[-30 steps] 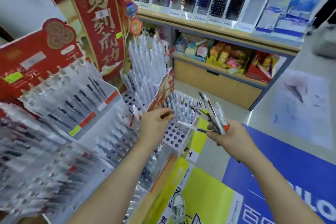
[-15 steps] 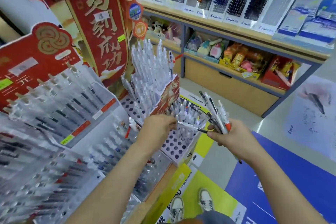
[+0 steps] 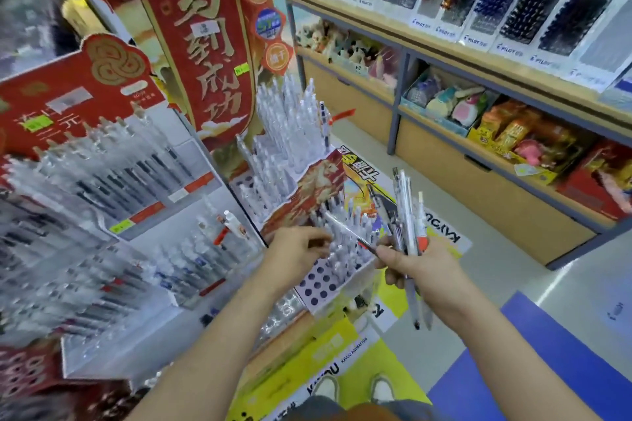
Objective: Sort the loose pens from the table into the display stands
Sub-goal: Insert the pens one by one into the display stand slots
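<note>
Pen bundle (image 3: 408, 215) upright, tips down

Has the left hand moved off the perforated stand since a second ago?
No. The left hand still hovers at the perforated stand's left edge, just below the red horse panel.

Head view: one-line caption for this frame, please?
Right hand grips a bundle of pens; left hand, fingers curled, beside one slanted pen above the holed display stand.

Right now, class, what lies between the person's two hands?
In the head view, one clear pen slants between the left hand and the pen bundle in the right hand, above the white display stand with dark round holes.
</note>
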{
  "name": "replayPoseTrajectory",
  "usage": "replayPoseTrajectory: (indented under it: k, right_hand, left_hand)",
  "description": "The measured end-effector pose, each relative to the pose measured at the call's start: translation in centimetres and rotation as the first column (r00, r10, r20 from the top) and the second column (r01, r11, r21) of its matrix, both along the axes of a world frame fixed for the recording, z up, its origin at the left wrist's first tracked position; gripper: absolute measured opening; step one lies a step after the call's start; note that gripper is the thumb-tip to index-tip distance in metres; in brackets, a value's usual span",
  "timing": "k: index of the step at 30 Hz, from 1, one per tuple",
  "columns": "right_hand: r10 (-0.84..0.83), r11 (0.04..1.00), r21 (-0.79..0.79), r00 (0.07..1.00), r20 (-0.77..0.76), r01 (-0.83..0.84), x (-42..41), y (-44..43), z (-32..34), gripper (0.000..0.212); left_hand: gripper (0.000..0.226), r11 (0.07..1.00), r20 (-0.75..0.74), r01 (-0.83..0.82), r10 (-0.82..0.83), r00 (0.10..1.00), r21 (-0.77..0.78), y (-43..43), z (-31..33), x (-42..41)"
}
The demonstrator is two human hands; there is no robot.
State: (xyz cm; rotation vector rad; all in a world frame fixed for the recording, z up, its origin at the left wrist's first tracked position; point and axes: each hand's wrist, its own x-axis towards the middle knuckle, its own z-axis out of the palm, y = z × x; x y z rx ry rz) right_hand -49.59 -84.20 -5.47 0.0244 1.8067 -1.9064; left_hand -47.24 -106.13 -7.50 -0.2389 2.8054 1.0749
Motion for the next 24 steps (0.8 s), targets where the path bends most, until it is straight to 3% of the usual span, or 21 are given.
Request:
replayPoseTrajectory:
  k: [3,5,7,8,9,13,16,20,24]
  right_hand:
    - [0.05,0.998,-0.034,0.999,0.019,-0.049,-0.4,0.0,0.4,0.013]
    - [0.079,0.996,-0.038,0.997,0.018,-0.078,-0.7,0.1,0.7,0.015]
    - [0.101,0.994,-0.044,0.995,0.02,-0.1,-0.9,0.0,1.1,0.017]
    - [0.116,0.992,-0.047,0.993,0.021,-0.115,-0.9,-0.1,1.3,0.017]
    - [0.135,0.99,-0.051,0.991,0.021,-0.134,-0.9,-0.3,1.5,0.016]
    - [0.188,0.979,-0.081,0.982,0.019,-0.186,-0.7,-1.1,2.2,0.013]
    - [0.192,0.981,0.008,0.981,-0.035,-0.192,-0.6,-1.6,2.3,0.013]
    - [0.219,0.97,0.139,0.966,-0.135,-0.2,-1.0,-2.2,3.3,0.025]
    - [0.202,0.979,0.045,0.965,-0.166,-0.197,-0.7,-3.7,5.5,0.008]
  left_hand:
    - [0.037,0.996,-0.021,-0.093,0.094,0.995,0.003,0.2,1.5,0.3]
    - [0.031,0.942,-0.087,-0.266,0.288,0.954,0.207,0.6,3.7,1.0]
    - [0.022,0.723,-0.02,-0.35,0.449,0.893,0.596,1.7,6.3,1.7]
    - [0.021,0.606,0.037,-0.347,0.464,0.885,0.716,2.3,7.4,2.0]
    - [0.019,0.566,0.057,-0.338,0.454,0.889,0.752,2.8,8.1,2.1]
    - [0.012,0.616,0.048,-0.354,0.456,0.889,0.703,3.8,8.8,2.4]
    - [0.01,0.609,0.002,-0.372,0.52,0.854,0.7,2.9,9.5,3.1]
    - [0.012,0.63,-0.164,-0.329,0.594,0.787,0.703,-0.4,12.0,3.8]
    - [0.011,0.691,-0.326,-0.346,0.645,0.691,0.635,-4.2,15.4,4.4]
